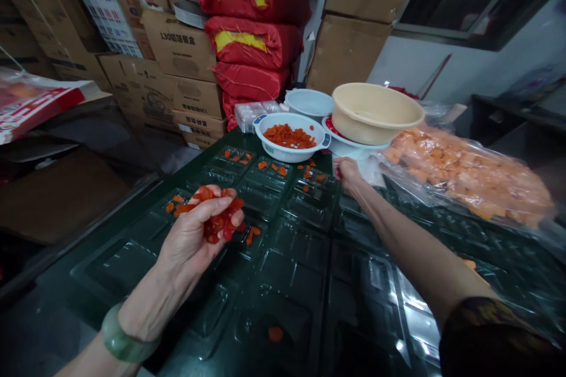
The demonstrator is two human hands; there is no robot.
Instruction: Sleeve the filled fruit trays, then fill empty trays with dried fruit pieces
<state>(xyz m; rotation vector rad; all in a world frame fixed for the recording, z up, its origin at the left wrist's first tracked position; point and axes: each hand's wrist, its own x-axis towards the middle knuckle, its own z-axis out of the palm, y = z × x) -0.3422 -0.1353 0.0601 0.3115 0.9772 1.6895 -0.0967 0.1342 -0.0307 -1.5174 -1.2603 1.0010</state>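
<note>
My left hand is cupped, palm up, around a heap of orange-red dried fruit pieces, held over clear plastic compartment trays that cover the dark green table. My right hand reaches far forward, fingers curled on a small red piece I cannot make out, beside a white bowl under a beige basin. A white handled bowl full of the orange pieces stands at the far edge. Several tray compartments near it hold a few pieces each.
A big clear bag of orange chunks lies at the right. Another white bowl and small plastic boxes stand behind. Red sacks and cardboard cartons are stacked at the back. One loose piece lies in a near compartment.
</note>
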